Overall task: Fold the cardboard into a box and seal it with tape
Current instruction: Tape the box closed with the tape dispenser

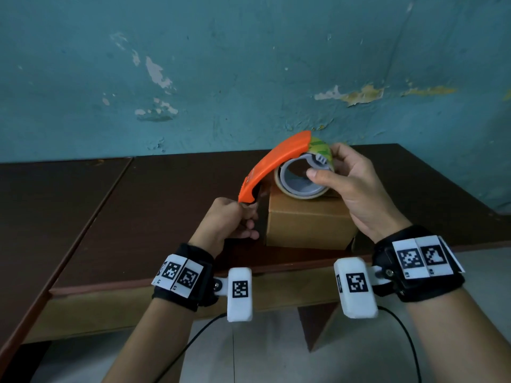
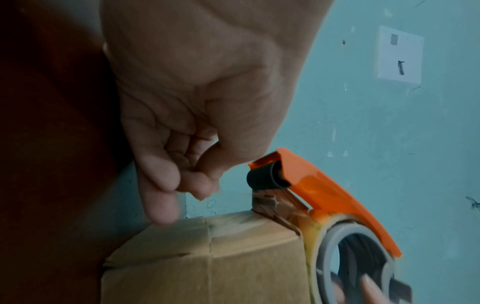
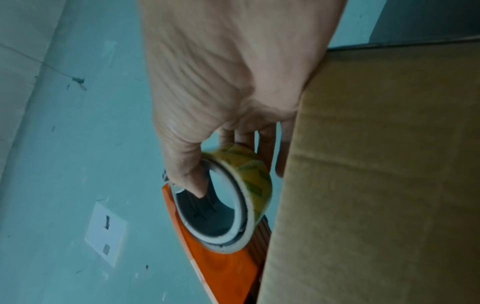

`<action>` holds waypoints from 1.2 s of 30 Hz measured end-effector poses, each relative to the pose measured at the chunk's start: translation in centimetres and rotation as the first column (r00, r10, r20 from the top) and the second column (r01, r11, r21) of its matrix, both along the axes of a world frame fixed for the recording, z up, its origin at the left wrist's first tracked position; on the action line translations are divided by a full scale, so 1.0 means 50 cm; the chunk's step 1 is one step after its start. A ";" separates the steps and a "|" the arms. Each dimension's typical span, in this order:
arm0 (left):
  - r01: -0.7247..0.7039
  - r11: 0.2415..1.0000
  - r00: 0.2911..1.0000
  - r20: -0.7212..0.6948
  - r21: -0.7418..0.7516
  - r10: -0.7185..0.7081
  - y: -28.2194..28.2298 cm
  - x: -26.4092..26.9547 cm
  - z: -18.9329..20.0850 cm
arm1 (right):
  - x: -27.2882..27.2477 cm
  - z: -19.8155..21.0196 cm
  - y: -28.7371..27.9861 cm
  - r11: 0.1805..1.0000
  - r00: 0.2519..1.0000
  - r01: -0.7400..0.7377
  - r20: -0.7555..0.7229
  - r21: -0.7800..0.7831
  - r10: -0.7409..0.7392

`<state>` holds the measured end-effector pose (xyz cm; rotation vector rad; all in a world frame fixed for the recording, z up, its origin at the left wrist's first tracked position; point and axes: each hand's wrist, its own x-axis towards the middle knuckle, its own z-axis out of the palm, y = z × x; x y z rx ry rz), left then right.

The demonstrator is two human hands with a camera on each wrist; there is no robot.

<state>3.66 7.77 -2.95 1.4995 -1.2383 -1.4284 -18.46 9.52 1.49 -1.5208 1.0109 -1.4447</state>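
Note:
A small brown cardboard box (image 1: 309,219) stands closed on the dark table (image 1: 166,203). An orange tape dispenser (image 1: 273,161) is tilted over the box's top, and its yellow-green tape roll (image 1: 320,146) rests just above the far top edge. My right hand (image 1: 325,163) grips the roll, thumb inside the grey core (image 3: 207,216) and fingers behind it. My left hand (image 1: 247,208) is at the dispenser's lower tip, left of the box. Its thumb and curled fingers (image 2: 182,181) pinch together beside the black roller (image 2: 265,176), where the tape comes out. The clear tape itself barely shows.
The box sits near the table's front edge (image 1: 193,280). A peeling blue wall (image 1: 249,64) runs along the table's back. A second table panel (image 1: 41,217) adjoins on the left. Cables hang from both wrist cameras below the table edge.

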 end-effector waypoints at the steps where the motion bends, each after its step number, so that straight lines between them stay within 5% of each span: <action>1: -0.001 1.000 1.000 -0.002 0.012 0.001 -0.001 0.002 0.002 | -0.003 -0.001 0.000 1.000 1.000 -0.005 0.021 0.013 0.005; 7: 0.029 0.999 0.999 -0.021 0.044 -0.028 -0.003 0.016 0.013 | -0.019 -0.004 0.000 1.000 0.989 0.009 0.148 0.024 -0.013; 18: -0.111 0.994 0.993 0.029 -0.020 0.111 -0.004 0.044 0.004 | -0.019 -0.009 0.002 0.999 0.990 0.034 0.134 0.020 -0.036; 36: 0.051 0.994 0.967 0.254 -0.093 -0.026 0.000 -0.026 -0.006 | -0.013 -0.007 0.002 0.996 0.986 0.086 0.148 -0.019 -0.082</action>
